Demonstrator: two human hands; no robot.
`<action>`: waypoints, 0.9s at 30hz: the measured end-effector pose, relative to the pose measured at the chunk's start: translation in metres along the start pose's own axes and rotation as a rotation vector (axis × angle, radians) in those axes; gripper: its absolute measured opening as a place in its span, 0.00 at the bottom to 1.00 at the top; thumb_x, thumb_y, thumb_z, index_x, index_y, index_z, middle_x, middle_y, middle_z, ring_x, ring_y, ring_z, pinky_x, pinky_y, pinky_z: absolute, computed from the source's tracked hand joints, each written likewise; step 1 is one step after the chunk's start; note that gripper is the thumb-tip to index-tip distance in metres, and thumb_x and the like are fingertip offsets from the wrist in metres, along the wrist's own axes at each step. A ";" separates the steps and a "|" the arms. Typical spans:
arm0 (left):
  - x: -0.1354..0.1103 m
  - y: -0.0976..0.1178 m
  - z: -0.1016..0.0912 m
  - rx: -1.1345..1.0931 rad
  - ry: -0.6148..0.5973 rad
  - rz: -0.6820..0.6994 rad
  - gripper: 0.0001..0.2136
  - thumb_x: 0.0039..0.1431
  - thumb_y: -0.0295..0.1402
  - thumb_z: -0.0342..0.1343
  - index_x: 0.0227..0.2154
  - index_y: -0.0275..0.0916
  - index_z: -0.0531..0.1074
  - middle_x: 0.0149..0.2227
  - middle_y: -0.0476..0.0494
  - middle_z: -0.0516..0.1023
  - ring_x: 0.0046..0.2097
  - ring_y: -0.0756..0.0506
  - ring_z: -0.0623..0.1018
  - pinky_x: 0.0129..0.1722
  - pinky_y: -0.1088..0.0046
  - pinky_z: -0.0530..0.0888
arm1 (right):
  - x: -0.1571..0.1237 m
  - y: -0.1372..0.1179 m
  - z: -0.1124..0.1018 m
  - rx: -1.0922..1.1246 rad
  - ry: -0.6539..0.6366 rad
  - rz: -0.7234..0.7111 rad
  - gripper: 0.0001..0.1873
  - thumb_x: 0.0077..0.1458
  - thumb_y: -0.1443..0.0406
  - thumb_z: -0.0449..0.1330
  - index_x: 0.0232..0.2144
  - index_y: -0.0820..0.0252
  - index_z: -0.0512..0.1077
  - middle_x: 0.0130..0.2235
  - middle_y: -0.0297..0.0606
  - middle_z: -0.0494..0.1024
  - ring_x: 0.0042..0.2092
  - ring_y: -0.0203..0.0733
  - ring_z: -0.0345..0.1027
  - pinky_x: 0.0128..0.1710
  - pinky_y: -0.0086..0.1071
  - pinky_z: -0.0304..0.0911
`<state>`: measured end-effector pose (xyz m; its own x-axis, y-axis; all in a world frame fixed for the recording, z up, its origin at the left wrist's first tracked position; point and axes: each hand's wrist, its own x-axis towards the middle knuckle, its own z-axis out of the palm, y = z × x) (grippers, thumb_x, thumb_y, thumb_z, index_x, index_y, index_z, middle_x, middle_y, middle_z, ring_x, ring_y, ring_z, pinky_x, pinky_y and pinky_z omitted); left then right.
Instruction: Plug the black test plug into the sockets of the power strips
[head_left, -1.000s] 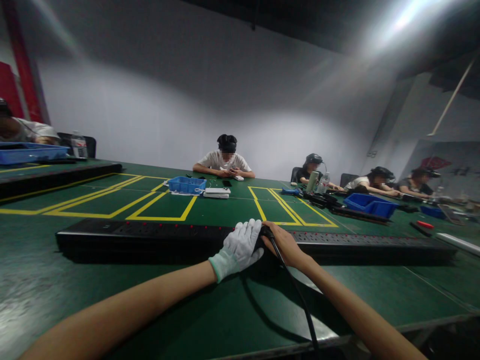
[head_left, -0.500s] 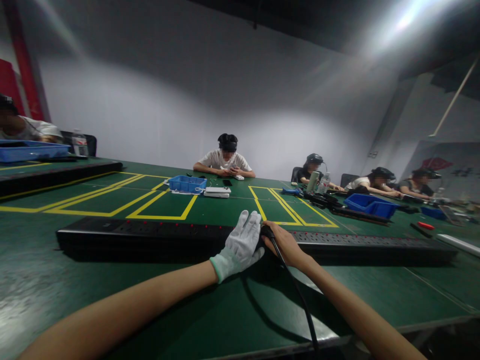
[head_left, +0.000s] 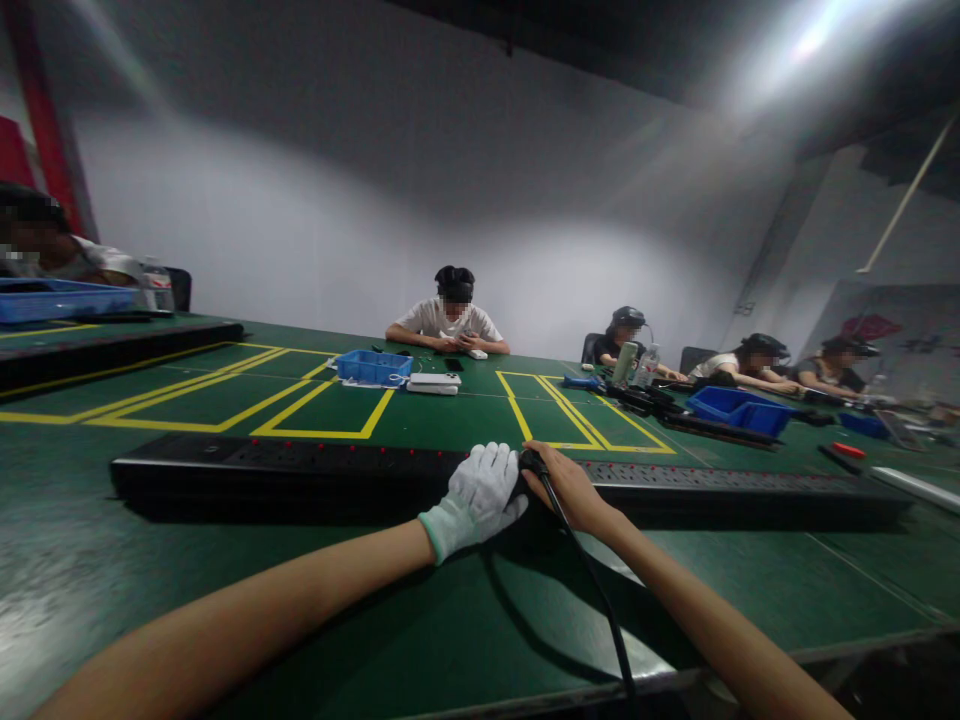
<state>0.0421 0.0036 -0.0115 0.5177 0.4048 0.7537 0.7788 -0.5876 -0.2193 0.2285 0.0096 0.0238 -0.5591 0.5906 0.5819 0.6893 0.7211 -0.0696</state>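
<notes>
Right hand (head_left: 566, 490) gripping plug (head_left: 533, 463) — gloved left hand (head_left: 481, 495) on power strip (head_left: 352, 484), grip unclear

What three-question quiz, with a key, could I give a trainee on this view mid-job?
1. Which hand wears the white glove?
2. True or false: the black cable runs from the right hand toward the far edge of the table.
3. Where is the small blue basket? A) on the long black power strip; B) beyond it; C) between it and the wearer.

Key: 1. Left. 2. False; toward the near edge. 3. B.
</notes>
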 end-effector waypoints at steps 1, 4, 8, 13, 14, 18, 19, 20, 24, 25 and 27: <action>0.000 0.000 0.000 0.005 -0.004 0.000 0.22 0.57 0.42 0.45 0.48 0.31 0.66 0.48 0.28 0.69 0.51 0.33 0.67 0.46 0.51 0.67 | 0.000 0.000 0.000 0.002 -0.003 0.003 0.18 0.59 0.62 0.52 0.52 0.57 0.57 0.48 0.45 0.72 0.48 0.45 0.68 0.49 0.41 0.65; 0.000 0.000 0.001 0.015 -0.002 0.000 0.22 0.58 0.42 0.44 0.48 0.30 0.66 0.47 0.28 0.70 0.51 0.33 0.67 0.46 0.52 0.67 | 0.001 -0.001 -0.002 0.003 -0.018 0.014 0.18 0.59 0.62 0.51 0.52 0.57 0.57 0.48 0.44 0.72 0.49 0.45 0.68 0.49 0.41 0.65; -0.001 -0.001 0.002 0.023 0.010 0.004 0.24 0.58 0.42 0.44 0.49 0.28 0.65 0.47 0.27 0.70 0.52 0.33 0.67 0.47 0.52 0.66 | 0.001 -0.001 -0.002 0.004 -0.033 0.020 0.18 0.60 0.62 0.51 0.52 0.58 0.58 0.48 0.45 0.71 0.49 0.45 0.67 0.49 0.41 0.64; 0.001 -0.001 -0.002 0.020 -0.018 0.018 0.23 0.58 0.43 0.44 0.49 0.29 0.65 0.49 0.28 0.69 0.52 0.33 0.67 0.47 0.54 0.68 | 0.000 0.001 -0.001 0.024 -0.026 0.021 0.17 0.60 0.62 0.50 0.52 0.57 0.58 0.49 0.44 0.71 0.49 0.44 0.67 0.49 0.40 0.64; 0.001 -0.001 -0.002 0.021 -0.021 0.019 0.23 0.58 0.43 0.44 0.49 0.29 0.65 0.49 0.27 0.69 0.53 0.33 0.67 0.47 0.54 0.68 | 0.000 0.002 -0.001 0.028 -0.029 0.027 0.17 0.60 0.62 0.50 0.52 0.57 0.58 0.49 0.44 0.71 0.49 0.44 0.67 0.48 0.40 0.64; 0.000 -0.001 -0.002 0.017 -0.008 0.018 0.25 0.58 0.42 0.45 0.51 0.27 0.63 0.51 0.26 0.68 0.53 0.33 0.67 0.49 0.54 0.67 | 0.000 0.002 -0.002 0.044 -0.031 0.072 0.18 0.59 0.63 0.52 0.52 0.55 0.60 0.48 0.42 0.72 0.47 0.45 0.68 0.46 0.39 0.65; 0.000 -0.001 -0.001 0.015 0.000 0.018 0.25 0.58 0.42 0.45 0.51 0.27 0.63 0.51 0.26 0.68 0.53 0.33 0.67 0.49 0.54 0.67 | 0.000 0.003 -0.001 0.051 -0.025 0.084 0.18 0.59 0.63 0.52 0.52 0.54 0.60 0.48 0.42 0.72 0.47 0.45 0.69 0.45 0.38 0.65; -0.001 -0.001 0.000 0.015 0.011 0.019 0.25 0.58 0.42 0.45 0.51 0.27 0.63 0.51 0.26 0.68 0.54 0.33 0.67 0.50 0.54 0.66 | 0.000 0.003 -0.001 0.060 -0.019 0.094 0.18 0.59 0.63 0.52 0.52 0.54 0.60 0.48 0.42 0.72 0.46 0.45 0.69 0.45 0.38 0.65; -0.002 -0.001 0.003 0.038 0.044 0.051 0.25 0.58 0.41 0.45 0.51 0.25 0.64 0.51 0.25 0.69 0.55 0.32 0.66 0.54 0.51 0.62 | -0.001 0.005 0.001 0.106 -0.004 0.125 0.19 0.58 0.63 0.54 0.52 0.53 0.61 0.49 0.41 0.72 0.47 0.45 0.69 0.45 0.37 0.65; -0.002 -0.001 0.003 0.044 0.047 0.060 0.25 0.58 0.41 0.45 0.50 0.24 0.64 0.50 0.25 0.69 0.55 0.32 0.66 0.55 0.50 0.60 | -0.002 0.005 0.002 0.116 0.001 0.131 0.19 0.57 0.63 0.54 0.51 0.53 0.62 0.48 0.41 0.72 0.47 0.45 0.69 0.45 0.37 0.64; -0.002 -0.001 0.004 0.050 0.052 0.072 0.25 0.59 0.41 0.44 0.50 0.23 0.64 0.50 0.24 0.69 0.56 0.31 0.65 0.56 0.48 0.58 | -0.002 0.006 0.003 0.132 0.015 0.139 0.18 0.57 0.62 0.55 0.51 0.53 0.62 0.48 0.40 0.73 0.47 0.45 0.68 0.46 0.36 0.64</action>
<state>0.0417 0.0064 -0.0149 0.5548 0.3249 0.7659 0.7575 -0.5780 -0.3035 0.2321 0.0137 0.0199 -0.4552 0.6831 0.5711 0.6922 0.6750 -0.2555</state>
